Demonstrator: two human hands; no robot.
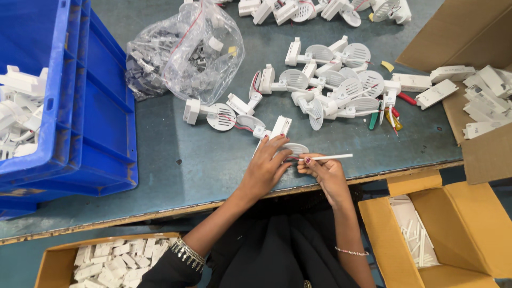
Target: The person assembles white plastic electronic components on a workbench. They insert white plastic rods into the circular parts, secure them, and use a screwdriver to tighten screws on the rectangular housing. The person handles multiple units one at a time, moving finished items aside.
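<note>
Head view. The left hand (265,168) lay at lower centre of the frame, fingers curled down and pressed onto a white plastic assembly with a round slotted disc and a rectangular block (282,140), holding it against the grey-green worktable (176,160). The right hand (325,172), just right of it, pinched a thin white plastic rod (326,157) between thumb and fingertips. The rod's long axis ran nearly level across the frame, its free end pointing right, its near end toward the assembly under the left hand; rod and assembly looked to be touching or almost so, and the contact point was covered by fingers. The right hand was the nearer one to the rod; the left only met the assembly.

Above, a heap of like white disc assemblies (336,85); upper left, a clear plastic bag of small parts (186,50). Blue plastic crates (80,106) were cut off at the left edge. Cardboard boxes (458,229) at the bottom held white pieces too small to identify.
</note>
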